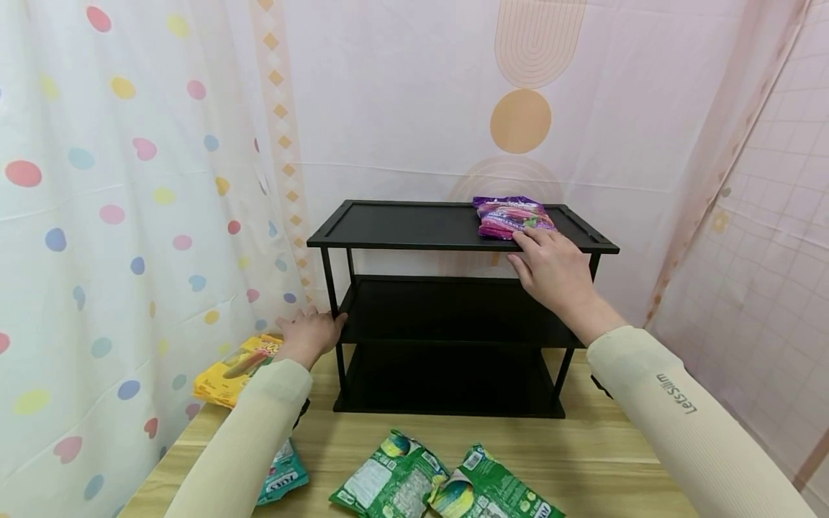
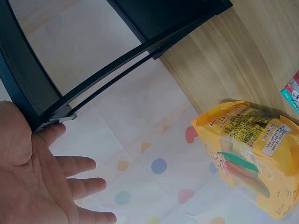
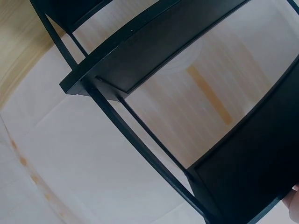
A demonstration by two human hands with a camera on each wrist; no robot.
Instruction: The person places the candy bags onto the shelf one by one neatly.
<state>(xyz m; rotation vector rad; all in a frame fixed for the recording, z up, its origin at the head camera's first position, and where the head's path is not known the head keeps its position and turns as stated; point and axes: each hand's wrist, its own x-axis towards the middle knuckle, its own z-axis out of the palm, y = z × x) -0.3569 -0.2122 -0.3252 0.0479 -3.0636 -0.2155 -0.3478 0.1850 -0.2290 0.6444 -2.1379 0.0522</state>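
Note:
A black three-tier rack (image 1: 414, 224) stands on the wooden table. My left hand (image 1: 309, 334) holds its left post at the middle shelf between thumb and index finger; in the left wrist view the other fingers (image 2: 88, 186) spread straight out. On the right of the top shelf lies a purple snack bag (image 1: 512, 216). The relaxed fingers of my right hand (image 1: 557, 270) touch that bag's front edge, the thumb lower, in front of the shelf's edge. In the right wrist view only a bit of the hand (image 3: 293, 205) shows.
Beside the left hand is a yellow bag with a mango picture (image 1: 239, 370). A teal bag (image 1: 285, 475) lies partly behind the left sleeve. Two green bags (image 1: 395, 478) (image 1: 492, 489) lie before the rack. Patterned curtains (image 1: 129, 180) hang behind and at both sides.

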